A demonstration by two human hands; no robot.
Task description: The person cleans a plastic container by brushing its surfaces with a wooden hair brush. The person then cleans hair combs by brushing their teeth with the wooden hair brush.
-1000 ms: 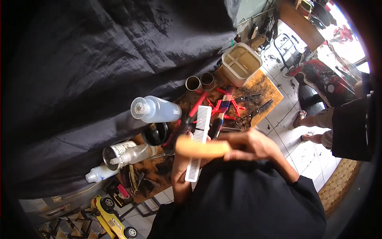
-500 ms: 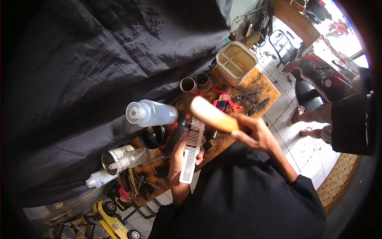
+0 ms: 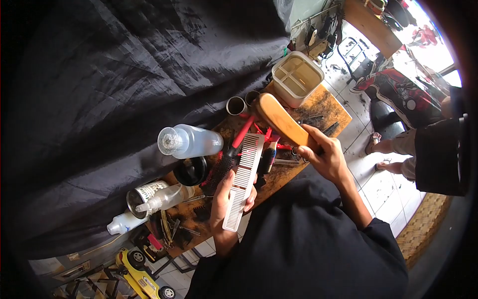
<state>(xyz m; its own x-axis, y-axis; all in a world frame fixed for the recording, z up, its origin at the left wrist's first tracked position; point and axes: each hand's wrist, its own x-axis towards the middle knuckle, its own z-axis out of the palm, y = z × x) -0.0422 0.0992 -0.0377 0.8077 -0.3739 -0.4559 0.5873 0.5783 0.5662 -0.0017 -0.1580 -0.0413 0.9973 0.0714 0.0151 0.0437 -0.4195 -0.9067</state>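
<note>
My left hand [image 3: 223,203] grips a wide white comb [image 3: 243,180], its teeth facing up toward me and its far end slanting to the upper right. In my right hand [image 3: 326,155] is the handle end of a curved wooden brush [image 3: 281,120]; its bristles are turned away and hidden. The brush hangs above the wooden table, apart from the comb. Just beyond the comb lies a round hairbrush [image 3: 222,167] with a red handle. Red-handled tools and a small dark-and-white item [image 3: 269,155] lie under and beside the comb.
Hair clippings cover the wooden table [image 3: 331,107]. A divided plastic container [image 3: 297,77] stands at its far corner, with metal cups [image 3: 236,105] nearby. Left are a bluish bottle [image 3: 194,141], a spray bottle [image 3: 167,199] and a can [image 3: 144,195]. Another person's legs [image 3: 401,144] are at right.
The wooden brush, blurred earlier, has moved slightly up and right, away from the comb. The comb has shifted a little to the right and its toothed face shows more.
</note>
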